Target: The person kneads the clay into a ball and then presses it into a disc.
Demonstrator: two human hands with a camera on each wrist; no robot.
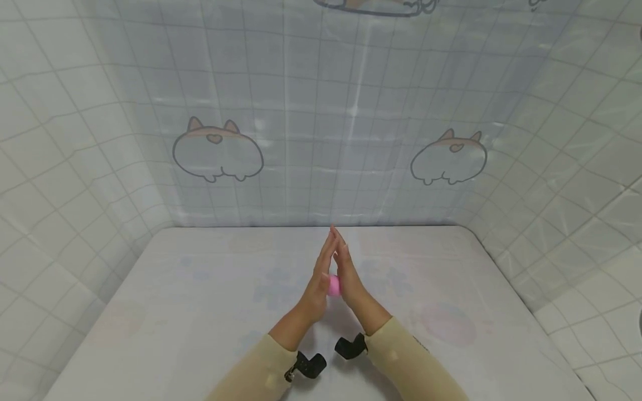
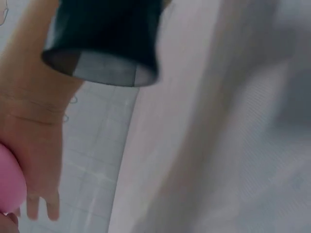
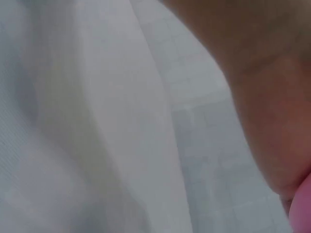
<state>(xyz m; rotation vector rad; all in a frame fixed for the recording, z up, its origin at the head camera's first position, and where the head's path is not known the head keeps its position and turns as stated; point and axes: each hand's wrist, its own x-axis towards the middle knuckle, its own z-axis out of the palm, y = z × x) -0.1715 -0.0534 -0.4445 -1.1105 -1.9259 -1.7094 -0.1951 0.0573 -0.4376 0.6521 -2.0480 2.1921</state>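
A smooth, rounded pink ball [image 1: 334, 285] sits between my two palms, above the white table. My left hand [image 1: 318, 287] presses it from the left side, its fingers straight and pointing away from me. From the other side my right hand [image 1: 349, 278] presses against it, also with straight fingers. The fingertips of both hands meet at the top, so the hands form a narrow peak. Part of the ball is hidden by the palms. In the left wrist view the ball [image 2: 10, 182] shows at the left edge; in the right wrist view the ball [image 3: 302, 208] fills the lower right corner.
A white table [image 1: 200, 312] with faint printed patterns lies under the hands. Grid-patterned curtains [image 1: 311, 122] with cartoon animals surround it at the back and both sides. Black wrist cameras [image 1: 311, 366] are worn at both cream sleeves [image 1: 406, 356].
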